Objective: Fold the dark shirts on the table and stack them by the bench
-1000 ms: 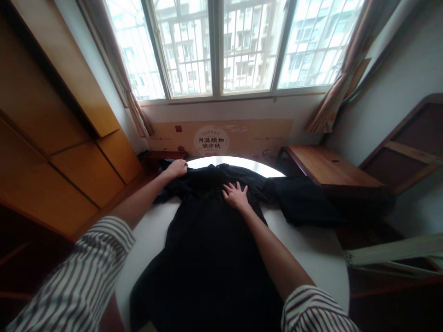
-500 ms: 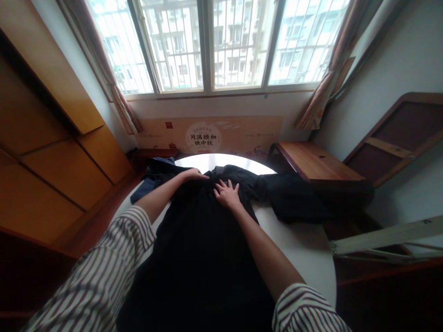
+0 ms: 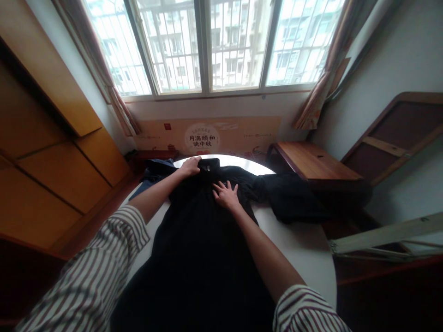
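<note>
A long black garment [image 3: 207,249] lies spread over a round white table [image 3: 294,249], its lower part reaching toward me. At its far end my left hand [image 3: 191,167] is closed on the collar [image 3: 209,164], lifting that edge up a little; a small pale label shows inside. My right hand [image 3: 226,196] rests on the chest area just nearer than the collar, with fingers spread flat on the cloth. One black sleeve [image 3: 294,196] stretches out to the right. Dark blue clothing [image 3: 157,168] lies at the table's far left, partly behind my left forearm.
Orange-brown cabinets [image 3: 51,180] stand on the left. Beyond the table are a low wall poster [image 3: 252,133] and a barred window [image 3: 235,46]. To the right are a wooden side table [image 3: 316,161], a leaning framed panel [image 3: 394,143] and a pale bar [image 3: 387,235].
My left hand has moved slightly away and to the left, raising and opening out the collar. My right hand stays spread in nearly the same spot.
</note>
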The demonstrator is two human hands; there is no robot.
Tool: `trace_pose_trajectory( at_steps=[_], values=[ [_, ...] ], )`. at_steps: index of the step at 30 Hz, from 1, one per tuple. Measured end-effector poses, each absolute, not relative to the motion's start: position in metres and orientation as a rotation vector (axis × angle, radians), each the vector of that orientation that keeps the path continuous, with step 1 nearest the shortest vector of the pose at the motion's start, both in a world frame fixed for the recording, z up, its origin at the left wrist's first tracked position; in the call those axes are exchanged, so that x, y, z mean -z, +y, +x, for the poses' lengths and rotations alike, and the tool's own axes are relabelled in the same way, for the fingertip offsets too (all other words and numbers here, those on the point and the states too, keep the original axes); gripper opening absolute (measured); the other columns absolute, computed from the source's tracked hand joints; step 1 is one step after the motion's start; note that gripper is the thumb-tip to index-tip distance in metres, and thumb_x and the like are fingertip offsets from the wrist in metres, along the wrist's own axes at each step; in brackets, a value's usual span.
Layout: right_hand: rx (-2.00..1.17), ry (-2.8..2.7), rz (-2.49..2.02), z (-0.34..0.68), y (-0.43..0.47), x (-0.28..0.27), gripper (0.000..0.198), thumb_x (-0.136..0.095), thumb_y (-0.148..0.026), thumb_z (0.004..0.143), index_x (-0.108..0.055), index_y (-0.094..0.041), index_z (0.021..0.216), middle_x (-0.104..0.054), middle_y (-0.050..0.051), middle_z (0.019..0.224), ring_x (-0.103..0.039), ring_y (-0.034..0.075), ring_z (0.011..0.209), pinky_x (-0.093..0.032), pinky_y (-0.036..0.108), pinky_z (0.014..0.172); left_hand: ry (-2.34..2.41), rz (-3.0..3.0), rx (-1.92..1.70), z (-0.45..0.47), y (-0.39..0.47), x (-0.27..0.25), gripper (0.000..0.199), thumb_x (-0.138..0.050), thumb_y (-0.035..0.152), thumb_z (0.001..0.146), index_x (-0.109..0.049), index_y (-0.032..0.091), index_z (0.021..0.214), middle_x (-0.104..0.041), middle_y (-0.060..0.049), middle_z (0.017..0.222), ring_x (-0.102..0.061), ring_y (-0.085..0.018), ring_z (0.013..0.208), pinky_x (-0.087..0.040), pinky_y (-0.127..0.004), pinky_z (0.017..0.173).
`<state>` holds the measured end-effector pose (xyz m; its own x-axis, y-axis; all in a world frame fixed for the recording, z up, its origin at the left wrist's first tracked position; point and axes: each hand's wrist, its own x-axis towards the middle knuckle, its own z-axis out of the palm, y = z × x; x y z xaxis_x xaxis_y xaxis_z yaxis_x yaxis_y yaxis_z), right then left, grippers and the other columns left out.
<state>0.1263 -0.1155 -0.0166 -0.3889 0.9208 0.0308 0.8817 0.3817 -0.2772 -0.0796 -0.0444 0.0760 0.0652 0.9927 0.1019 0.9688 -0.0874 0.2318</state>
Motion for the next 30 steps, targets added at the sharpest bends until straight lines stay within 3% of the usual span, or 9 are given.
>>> trace_pose_trajectory(
  at_steps=[3, 6, 10, 14, 20, 24, 27, 30],
  values=[
    [-0.325, -2.46, -1.613, 0.127, -0.114, 0.018, 0.054, -0.026, -0.051, 0.099, -0.036, -0.035, 0.15, -0.026, -0.001, 0.161, -0.011, 0.038, 0.148, -0.003, 0.072, 0.111, 2.439, 2.198, -0.535, -0.071, -0.039, -0.086, 0.063, -0.055, 0.012, 0.082, -0.039, 0.017, 0.143, -0.041, -0.02, 0.147, -0.037, -0.036, 0.136, -0.036, -0.05, 0.107],
    [-0.324, -2.457, -1.604, 0.126, -0.113, 0.02, 0.054, -0.026, -0.053, 0.099, -0.035, -0.037, 0.15, -0.023, -0.004, 0.162, -0.01, 0.038, 0.148, -0.003, 0.073, 0.11, 2.603, 2.249, -0.456, -0.053, -0.046, -0.07, 0.065, -0.053, 0.014, 0.084, -0.033, 0.007, 0.146, -0.028, -0.024, 0.154, -0.025, -0.038, 0.142, -0.026, -0.055, 0.112],
    [-0.319, -2.455, -1.619, 0.125, -0.11, 0.023, 0.054, -0.027, -0.053, 0.099, -0.035, -0.038, 0.15, -0.022, -0.005, 0.162, -0.008, 0.038, 0.148, -0.002, 0.074, 0.109, 2.254, 2.36, -0.254, -0.04, -0.077, -0.014, 0.052, -0.037, 0.033, 0.097, -0.042, 0.01, 0.143, -0.035, -0.019, 0.153, -0.031, -0.031, 0.141, -0.027, -0.046, 0.115],
    [-0.3, -2.47, -1.629, 0.125, -0.111, 0.022, 0.056, -0.026, -0.054, 0.099, -0.033, -0.037, 0.151, -0.021, -0.004, 0.162, -0.008, 0.038, 0.148, -0.002, 0.073, 0.11, 2.137, 2.233, -0.158, -0.049, -0.095, 0.026, 0.061, -0.022, 0.051, 0.1, -0.034, 0.02, 0.151, -0.028, -0.012, 0.159, -0.026, -0.03, 0.146, -0.023, -0.048, 0.117],
    [-0.272, -2.464, -1.656, 0.123, -0.125, 0.02, 0.058, -0.024, -0.054, 0.099, -0.032, -0.033, 0.152, -0.021, -0.002, 0.162, -0.011, 0.035, 0.148, -0.005, 0.068, 0.113, 2.109, 2.178, -0.165, -0.056, -0.089, 0.026, 0.065, -0.019, 0.057, 0.098, -0.027, 0.026, 0.155, -0.019, -0.008, 0.163, -0.017, -0.029, 0.149, -0.016, -0.05, 0.119],
    [-0.2, -2.494, -1.656, 0.129, -0.135, 0.013, 0.056, -0.032, -0.054, 0.098, -0.039, -0.031, 0.149, -0.03, 0.0, 0.16, -0.023, 0.031, 0.145, -0.019, 0.055, 0.115, 2.117, 2.177, -0.192, -0.054, -0.089, 0.026, 0.066, -0.02, 0.059, 0.097, -0.029, 0.027, 0.154, -0.02, -0.007, 0.162, -0.017, -0.03, 0.149, -0.015, -0.05, 0.119],
    [-0.106, -2.432, -1.724, 0.153, -0.128, -0.007, 0.049, -0.037, -0.046, 0.098, -0.052, -0.024, 0.139, -0.047, 0.007, 0.149, -0.041, 0.026, 0.134, -0.033, 0.04, 0.109, 2.125, 2.17, -0.227, -0.053, -0.091, 0.029, 0.066, -0.019, 0.059, 0.097, -0.03, 0.027, 0.154, -0.021, -0.008, 0.162, -0.017, -0.03, 0.149, -0.015, -0.049, 0.119],
    [0.019, -2.243, -1.927, 0.193, -0.109, -0.034, 0.047, -0.038, -0.038, 0.099, -0.056, -0.011, 0.133, -0.05, 0.02, 0.14, -0.043, 0.032, 0.131, -0.033, 0.043, 0.107, 2.122, 2.165, -0.261, -0.053, -0.092, 0.03, 0.066, -0.02, 0.059, 0.097, -0.032, 0.026, 0.153, -0.022, -0.008, 0.162, -0.018, -0.029, 0.149, -0.015, -0.049, 0.119]
  ],
)
